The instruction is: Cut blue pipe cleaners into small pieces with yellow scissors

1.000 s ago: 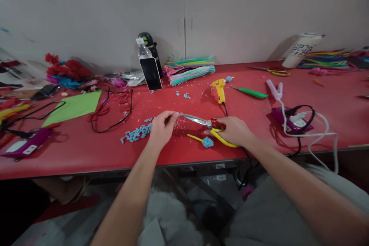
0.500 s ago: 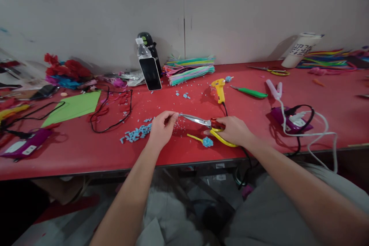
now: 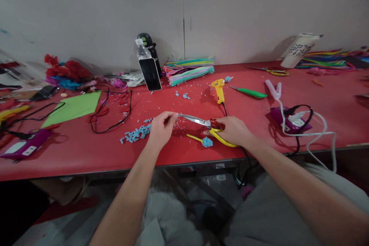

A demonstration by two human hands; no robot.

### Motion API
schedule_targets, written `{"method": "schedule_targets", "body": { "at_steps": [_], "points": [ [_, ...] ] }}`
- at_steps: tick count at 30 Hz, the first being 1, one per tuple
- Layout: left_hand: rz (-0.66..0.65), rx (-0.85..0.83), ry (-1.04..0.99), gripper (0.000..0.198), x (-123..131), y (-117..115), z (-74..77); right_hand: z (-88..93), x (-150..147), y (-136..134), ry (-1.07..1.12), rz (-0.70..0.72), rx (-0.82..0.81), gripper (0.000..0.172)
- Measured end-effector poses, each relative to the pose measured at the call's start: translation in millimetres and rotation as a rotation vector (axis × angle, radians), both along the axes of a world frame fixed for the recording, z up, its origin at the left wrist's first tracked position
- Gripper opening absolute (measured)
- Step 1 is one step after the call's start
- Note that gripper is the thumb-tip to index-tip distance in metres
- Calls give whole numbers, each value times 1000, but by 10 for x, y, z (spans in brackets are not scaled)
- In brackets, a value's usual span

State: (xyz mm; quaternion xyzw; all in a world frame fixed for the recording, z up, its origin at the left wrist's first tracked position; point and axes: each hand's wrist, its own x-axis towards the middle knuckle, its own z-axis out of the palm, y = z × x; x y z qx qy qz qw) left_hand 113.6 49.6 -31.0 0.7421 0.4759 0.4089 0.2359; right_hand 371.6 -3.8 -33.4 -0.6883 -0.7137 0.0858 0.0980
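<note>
Left hand (image 3: 161, 128): thumb and forefinger tips pinched together right at the blade tips of the scissors (image 3: 196, 120); content of the pinch too small to make out. Right hand (image 3: 235, 130): curled closed around the yellow handles, fingers in the loops hidden. Scissors low over the red table (image 3: 86, 157), near its front edge. Blue pompom on yellow stem (image 3: 204, 141) just below the blades, apart from both hands. Pile of blue bits (image 3: 136, 134) just left of the left hand. Yellow glue gun (image 3: 219, 89) behind the scissors, cord lost behind the right hand. Bare red surface between glue gun and phone (image 3: 150, 73). Forearms cut off at the bottom.
</note>
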Motion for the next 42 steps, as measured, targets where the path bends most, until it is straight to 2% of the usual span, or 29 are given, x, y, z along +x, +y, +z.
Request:
{"method": "schedule_targets", "body": {
  "at_steps": [42],
  "points": [
    [13,-3,7,36,10,-17,-2,19,7,-20,32,15,-7,49]
  ]
}}
